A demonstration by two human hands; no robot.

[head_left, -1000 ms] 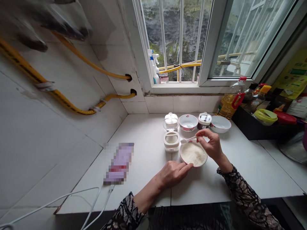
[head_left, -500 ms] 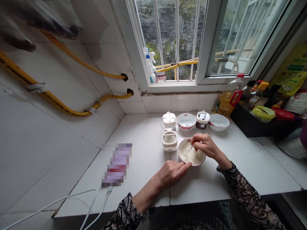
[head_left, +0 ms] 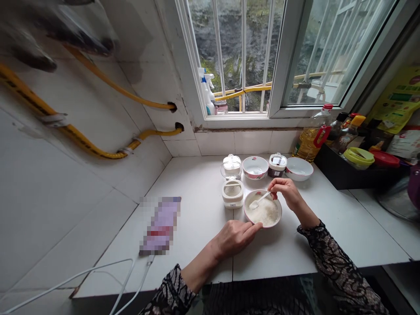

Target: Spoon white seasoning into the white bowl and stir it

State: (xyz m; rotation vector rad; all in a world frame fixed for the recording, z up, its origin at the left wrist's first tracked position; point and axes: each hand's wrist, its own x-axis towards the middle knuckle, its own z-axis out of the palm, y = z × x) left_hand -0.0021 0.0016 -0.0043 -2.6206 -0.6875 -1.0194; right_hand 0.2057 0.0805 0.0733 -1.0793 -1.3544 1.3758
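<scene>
A bowl with a pink rim holds a pale, grainy white substance. My left hand grips its near rim, fingers pressed together. Pinched in my right hand is the handle of a small white spoon, whose head lies over the left part of the bowl's contents. Just left of the bowl stands an open square container with a pale content. Behind are a white lidded container, a patterned bowl, a container with dark content and another white bowl.
A blurred purple phone-like object with a white cable lies at the left. At the back right stand an oil bottle and a black box of bottles and jars. The window is behind the counter.
My right hand has shifted slightly right and up, its grip now at the spoon's handle end. The spoon lies flatter, with its head in view. My left hand stays on the rim.
</scene>
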